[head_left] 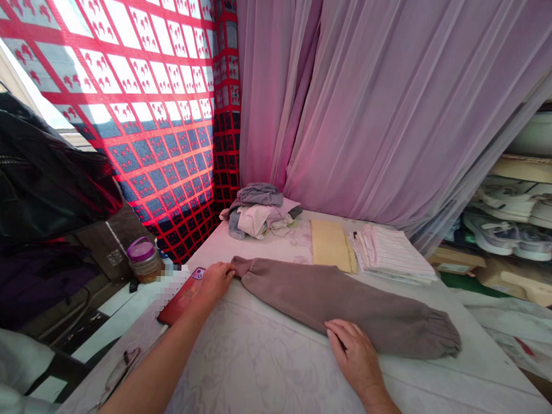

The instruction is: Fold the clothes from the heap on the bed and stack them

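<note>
A pair of brownish-grey sweatpants (327,293) lies folded lengthwise across the table, its narrow ribbed cuff at the left and its gathered elastic waist at the right. My left hand (216,282) is closed on the cuff, the fingertips pinching its end. Along the near edge, around the middle of the sweatpants, my right hand (355,354) rests with fingers lying on the cloth and the thumb apart, just off the edge. A phone in a red case (180,300) lies beside my left forearm, partly covered by it.
Behind the sweatpants are a crumpled heap of clothes (260,212), a folded yellow cloth (331,242) and folded striped fabric (394,253). Glasses (120,370) lie at the near left. A purple-lidded jar (144,260) stands left; shoes (502,203) fill a rack at right.
</note>
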### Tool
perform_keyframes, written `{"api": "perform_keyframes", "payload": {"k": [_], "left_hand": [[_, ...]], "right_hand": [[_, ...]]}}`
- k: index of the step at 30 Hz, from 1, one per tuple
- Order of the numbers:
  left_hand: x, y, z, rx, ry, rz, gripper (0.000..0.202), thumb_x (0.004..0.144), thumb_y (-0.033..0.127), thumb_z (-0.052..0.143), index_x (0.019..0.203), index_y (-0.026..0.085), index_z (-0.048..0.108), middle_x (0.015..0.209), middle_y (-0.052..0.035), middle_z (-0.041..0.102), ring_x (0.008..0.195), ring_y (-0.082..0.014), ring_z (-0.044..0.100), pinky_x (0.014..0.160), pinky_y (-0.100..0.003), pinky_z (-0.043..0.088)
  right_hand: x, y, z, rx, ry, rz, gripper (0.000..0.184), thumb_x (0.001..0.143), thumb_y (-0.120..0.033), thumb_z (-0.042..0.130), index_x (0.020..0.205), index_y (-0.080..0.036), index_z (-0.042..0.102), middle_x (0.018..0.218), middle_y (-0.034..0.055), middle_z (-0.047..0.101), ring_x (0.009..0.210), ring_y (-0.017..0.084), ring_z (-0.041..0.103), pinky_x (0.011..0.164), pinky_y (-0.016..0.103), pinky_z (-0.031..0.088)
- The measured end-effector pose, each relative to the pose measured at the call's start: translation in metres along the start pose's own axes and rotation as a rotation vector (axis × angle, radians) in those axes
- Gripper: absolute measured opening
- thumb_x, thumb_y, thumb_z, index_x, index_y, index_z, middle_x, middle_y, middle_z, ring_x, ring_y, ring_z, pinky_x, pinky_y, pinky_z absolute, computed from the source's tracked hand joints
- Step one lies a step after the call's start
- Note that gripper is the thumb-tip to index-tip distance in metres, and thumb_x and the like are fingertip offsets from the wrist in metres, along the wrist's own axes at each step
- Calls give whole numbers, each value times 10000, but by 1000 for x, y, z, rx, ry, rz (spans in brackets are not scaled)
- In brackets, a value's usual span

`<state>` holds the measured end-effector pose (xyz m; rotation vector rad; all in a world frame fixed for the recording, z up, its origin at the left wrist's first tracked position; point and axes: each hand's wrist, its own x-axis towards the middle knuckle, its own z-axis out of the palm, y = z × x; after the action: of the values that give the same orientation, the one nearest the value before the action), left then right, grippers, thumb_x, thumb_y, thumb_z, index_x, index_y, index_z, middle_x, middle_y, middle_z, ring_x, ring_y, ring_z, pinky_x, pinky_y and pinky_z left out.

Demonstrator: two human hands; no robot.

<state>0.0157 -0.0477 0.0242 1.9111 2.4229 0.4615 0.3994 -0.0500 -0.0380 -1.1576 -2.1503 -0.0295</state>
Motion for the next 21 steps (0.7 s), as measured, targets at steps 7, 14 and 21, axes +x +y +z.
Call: {"api": "perform_keyframes", "payload": {"k": [7,14,21], "left_hand": [[10,9,-9,129,-117,42,225,884,328,493,904,245,700,948,-70,689,949,-236,606,808,-340,391],[14,14,-7,162,-150,58,272,910,309,419,885,223,676,973,-83,678,967,-237,612,828,-359,385],[13,4,-7,129,-101,-78,264,925,287,385,903,202,634,970,-86,655,888,-217,627,769,-329,408]], "right_hand": [[0,0,0,-13,0,-14,308,936,-368,431,951,-261,719,937,43,711,856,188,643,779,324,493],[0,0,0,-8,7,-18,312,940,-368,430,949,-249,718,933,54,710,852,195,643,774,332,495],[0,0,0,-13,8,-17,313,940,-364,426,949,-253,718,933,53,710,855,198,644,765,330,497]]}}
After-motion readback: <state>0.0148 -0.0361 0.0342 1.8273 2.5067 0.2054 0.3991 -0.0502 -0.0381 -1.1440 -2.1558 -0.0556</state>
